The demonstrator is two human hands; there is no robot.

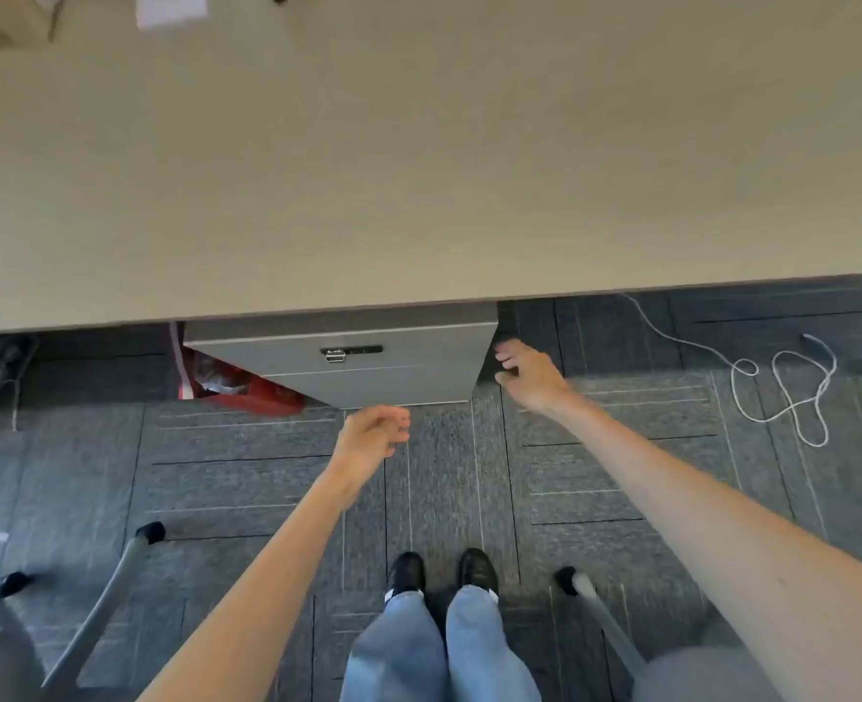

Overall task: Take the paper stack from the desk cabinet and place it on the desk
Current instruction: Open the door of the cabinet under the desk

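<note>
Barely begun: cabinet (368, 362) shut under the counter (419, 169), no stack in sight. Right hand (528, 372) at its edge, grip open; left hand (373, 433) loosely curled, empty. Opening, lifting, placing all ahead.

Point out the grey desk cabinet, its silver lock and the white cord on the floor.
Grey metal desk cabinet (408, 377): head view, on its drawer front.
Small silver lock (335, 355): head view, on the lock body.
White looped cord (793, 402): head view, on a floor loop.

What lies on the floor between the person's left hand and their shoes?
Nothing: in the head view the stretch from the left hand down to the shoes is bare grey carpet, crossed only by its pale tile lines.
</note>
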